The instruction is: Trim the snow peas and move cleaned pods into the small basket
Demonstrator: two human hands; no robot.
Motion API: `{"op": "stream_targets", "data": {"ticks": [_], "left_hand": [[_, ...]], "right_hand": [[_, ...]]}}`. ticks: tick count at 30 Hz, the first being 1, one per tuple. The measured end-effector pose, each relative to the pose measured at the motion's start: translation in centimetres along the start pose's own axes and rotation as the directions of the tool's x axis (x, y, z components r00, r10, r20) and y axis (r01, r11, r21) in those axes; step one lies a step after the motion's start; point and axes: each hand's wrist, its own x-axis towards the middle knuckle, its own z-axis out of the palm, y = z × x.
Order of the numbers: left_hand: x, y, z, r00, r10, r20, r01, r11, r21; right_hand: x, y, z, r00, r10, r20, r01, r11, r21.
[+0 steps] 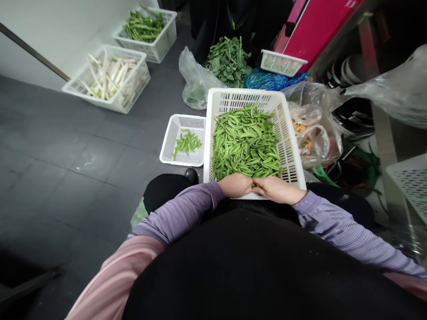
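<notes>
Dark grey tiles made the floor [100, 133], and beyond it a pink-red panel [323, 31] leaned into my view from the far side. Near its top edge I noticed small white characters [350, 4], but from my distant seat they were too small to read with certainty.

Directly in front of the person stood a large white basket [209, 133] with slotted walls, holding a broad heap of green pods [245, 138]. Just beside it, on the left, a small white basket [166, 149] contained only a few loose pods [187, 143]. Farther left, one basket [131, 95] carried white stalks [110, 75], and another [166, 42] behind it carried green stems [143, 26]. Past the large basket I saw leafy greens [229, 62] and a blue plastic bag [267, 81]; clear bags [318, 142] on the right held some orange pieces [298, 127].

Both hands met over the near rim of the large basket. The left hand [236, 185] and the right hand [278, 189] had curled fingers, with their tips together; whether they pinched a pod, I could not tell.
</notes>
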Motion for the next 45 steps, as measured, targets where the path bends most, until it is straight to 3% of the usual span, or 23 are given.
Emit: {"op": "stream_targets", "data": {"ticks": [2,4,8,11,13,14,15,16,17,19,21,22,24,26,29,31,33,34,35,37,39,41,45], "left_hand": [[0.0,-0.1,0.1,0.989,-0.099,-0.112,0.087,0.99,-0.113],[0.1,-0.2,0.2,0.958,-0.203,-0.201,0.138,0.945,-0.298],[0.4,0.0,0.2,0.91,-0.357,-0.209,0.185,0.804,-0.565],[0.6,-0.3,0.4,0.928,-0.349,-0.129,0.265,0.863,-0.43],[0.7,-0.8,0.8,0.939,-0.345,0.004,0.337,0.914,-0.225],[0.6,-1.1,1.0,0.931,-0.354,0.091,0.363,0.922,-0.131],[0.6,-1.4,1.2,0.918,-0.359,0.17,0.374,0.925,-0.064],[0.6,-1.7,1.4,0.905,-0.357,0.232,0.373,0.927,-0.027],[0.6,-1.9,1.4,0.897,-0.347,0.274,0.364,0.931,-0.011],[0.6,-2.1,1.3,0.895,-0.321,0.311,0.344,0.939,-0.021],[0.7,-2.1,1.0,0.892,-0.318,0.322,0.344,0.938,-0.028],[0.7,-2.0,0.9,0.891,-0.322,0.321,0.348,0.937,-0.024],[0.7,-1.8,0.7,0.894,-0.333,0.3,0.349,0.937,0.001],[0.7,-1.7,0.6,0.898,-0.342,0.276,0.346,0.937,0.037],[0.6,-1.8,0.7,0.911,-0.331,0.245,0.33,0.943,0.046],[0.6,-1.8,0.6,0.931,-0.317,0.184,0.319,0.948,0.019],[0.6,-1.7,0.4,0.943,-0.323,0.084,0.326,0.945,-0.021],[0.7,-1.6,0.3,0.942,-0.334,0.027,0.334,0.941,-0.042],[0.7,-1.4,0.2,0.939,-0.344,-0.025,0.342,0.937,-0.065],[0.8,-1.1,0.0,0.93,-0.355,-0.094,0.344,0.932,-0.114],[0.8,-0.7,-0.1,0.934,-0.331,-0.132,0.312,0.938,-0.149],[0.8,-0.4,-0.1,0.945,-0.289,-0.155,0.267,0.952,-0.15],[0.6,-0.1,0.0,0.954,-0.238,-0.18,0.224,0.97,-0.096]], "right_hand": [[0.1,0.0,0.1,0.995,0.009,-0.102,-0.012,1.0,-0.024],[0.1,-0.1,0.6,0.974,0.005,-0.225,0.011,0.998,0.07],[0.3,-1.0,2.5,0.867,0.153,-0.475,0.066,0.908,0.414],[1.0,-0.1,3.0,0.703,0.434,-0.564,0.115,0.713,0.692],[1.6,2.2,2.4,0.544,0.622,-0.564,0.212,0.548,0.809],[1.9,3.6,2.0,0.474,0.677,-0.564,0.241,0.516,0.822],[2.2,5.1,1.5,0.439,0.684,-0.583,0.218,0.548,0.807],[2.5,6.5,1.0,0.449,0.65,-0.613,0.149,0.623,0.768],[2.9,7.6,0.6,0.493,0.594,-0.636,0.07,0.701,0.71],[3.8,8.7,0.3,0.668,0.42,-0.615,-0.069,0.857,0.511],[4.8,8.2,0.5,0.85,0.232,-0.472,-0.149,0.967,0.206],[5.3,7.6,0.6,0.917,0.162,-0.365,-0.163,0.986,0.029],[6.2,6.2,1.0,0.981,0.107,-0.161,-0.153,0.941,-0.303],[6.8,5.3,1.2,0.988,0.11,-0.107,-0.147,0.884,-0.444],[6.9,5.5,1.4,0.981,0.107,-0.164,-0.168,0.891,-0.421],[6.5,6.1,1.4,0.947,0.146,-0.288,-0.214,0.951,-0.222],[6.0,6.5,1.3,0.849,0.286,-0.444,-0.225,0.956,0.187],[5.6,6.5,1.2,0.795,0.39,-0.465,-0.174,0.88,0.441],[5.2,6.4,1.1,0.766,0.487,-0.419,-0.096,0.732,0.674],[4.3,5.4,0.9,0.798,0.564,-0.21,0.03,0.311,0.95],[3.6,3.9,0.8,0.856,0.515,-0.046,0.054,-0.001,0.999],[3.3,2.2,0.9,0.864,0.504,-0.012,0.071,-0.099,0.993],[3.3,0.0,1.3,0.816,0.573,-0.073,0.122,-0.047,0.991]]}}
